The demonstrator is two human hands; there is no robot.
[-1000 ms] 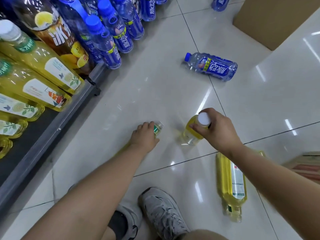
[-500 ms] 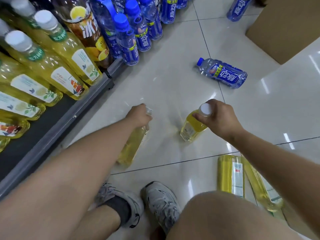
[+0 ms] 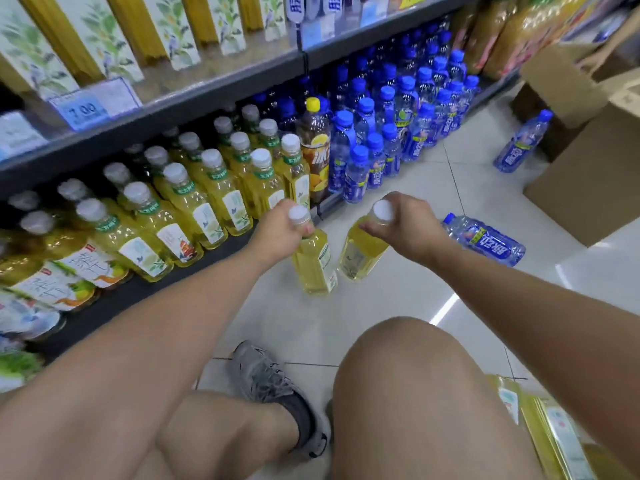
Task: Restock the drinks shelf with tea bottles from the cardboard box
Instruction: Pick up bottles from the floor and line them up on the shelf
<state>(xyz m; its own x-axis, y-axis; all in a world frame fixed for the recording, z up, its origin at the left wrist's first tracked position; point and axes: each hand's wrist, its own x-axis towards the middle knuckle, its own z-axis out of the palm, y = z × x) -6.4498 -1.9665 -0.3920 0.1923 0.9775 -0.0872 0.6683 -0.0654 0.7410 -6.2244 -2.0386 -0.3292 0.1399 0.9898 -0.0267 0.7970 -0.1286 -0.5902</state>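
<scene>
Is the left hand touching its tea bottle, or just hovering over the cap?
Touching. In the head view the left hand curls its fingers round the neck of the tea bottle, just under the white cap.

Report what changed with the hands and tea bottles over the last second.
The left hand has lifted the left tea bottle from lying on the floor and holds it upright by the neck. The right hand still grips the right tea bottle under its cap; both have moved toward the shelf. The blue bottle still lies on its side on the floor.
</scene>
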